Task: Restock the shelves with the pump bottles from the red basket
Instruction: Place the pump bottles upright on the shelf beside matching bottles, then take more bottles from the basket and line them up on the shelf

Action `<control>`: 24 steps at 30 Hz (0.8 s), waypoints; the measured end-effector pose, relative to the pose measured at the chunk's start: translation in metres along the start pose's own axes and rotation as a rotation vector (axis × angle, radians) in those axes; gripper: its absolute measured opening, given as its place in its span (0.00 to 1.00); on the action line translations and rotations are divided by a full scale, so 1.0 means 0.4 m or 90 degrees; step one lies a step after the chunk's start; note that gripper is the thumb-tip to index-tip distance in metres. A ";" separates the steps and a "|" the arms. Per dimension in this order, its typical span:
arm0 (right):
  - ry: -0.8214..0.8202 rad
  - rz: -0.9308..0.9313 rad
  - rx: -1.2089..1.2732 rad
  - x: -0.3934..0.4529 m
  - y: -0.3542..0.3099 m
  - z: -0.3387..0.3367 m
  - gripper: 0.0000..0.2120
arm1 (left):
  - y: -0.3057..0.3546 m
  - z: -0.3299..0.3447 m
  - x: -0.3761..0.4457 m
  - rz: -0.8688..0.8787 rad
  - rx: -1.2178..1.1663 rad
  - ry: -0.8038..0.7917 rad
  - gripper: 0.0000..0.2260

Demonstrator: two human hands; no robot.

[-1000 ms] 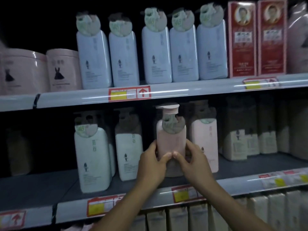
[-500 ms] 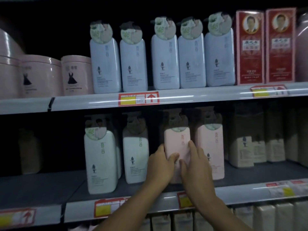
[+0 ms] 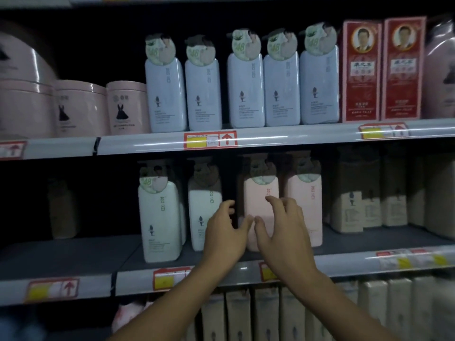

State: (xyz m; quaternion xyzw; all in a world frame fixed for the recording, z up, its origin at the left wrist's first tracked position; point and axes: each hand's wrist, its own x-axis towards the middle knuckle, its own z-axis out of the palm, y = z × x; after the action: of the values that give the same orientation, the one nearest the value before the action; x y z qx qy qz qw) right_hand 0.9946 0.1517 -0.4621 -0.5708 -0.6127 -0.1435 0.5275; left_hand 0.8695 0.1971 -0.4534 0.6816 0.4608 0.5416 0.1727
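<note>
A pink pump bottle (image 3: pixel 258 200) stands upright on the middle shelf (image 3: pixel 344 263), between a white bottle (image 3: pixel 204 212) and a second pink bottle (image 3: pixel 307 205). My left hand (image 3: pixel 225 238) and my right hand (image 3: pixel 283 232) hover just in front of its lower half with fingers spread and loosely bent. Neither hand grips the bottle. The red basket is out of view.
The upper shelf (image 3: pixel 295 137) carries several pale blue pump bottles (image 3: pixel 246 89), pink tubs (image 3: pixel 81 109) at the left and red boxes (image 3: pixel 362 70) at the right. The middle shelf's left part (image 3: pixel 61 257) is dark. Beige bottles (image 3: pixel 349 205) stand further right, more stock below.
Both hands set the pink bottle deeper onto the shelf, then let go and drew back from it. The camera moved closer and slightly down.
</note>
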 end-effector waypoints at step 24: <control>-0.643 0.083 0.024 -0.809 -0.068 0.155 0.21 | -0.470 -0.307 -0.796 -0.294 0.112 -0.137 0.12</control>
State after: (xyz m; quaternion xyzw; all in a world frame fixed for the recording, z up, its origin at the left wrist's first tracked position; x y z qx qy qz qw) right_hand 0.8745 0.0143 -0.7375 -0.5963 -0.7570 0.1944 0.1835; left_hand 0.6800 0.0019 -0.7324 0.6244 0.6283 0.3705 0.2796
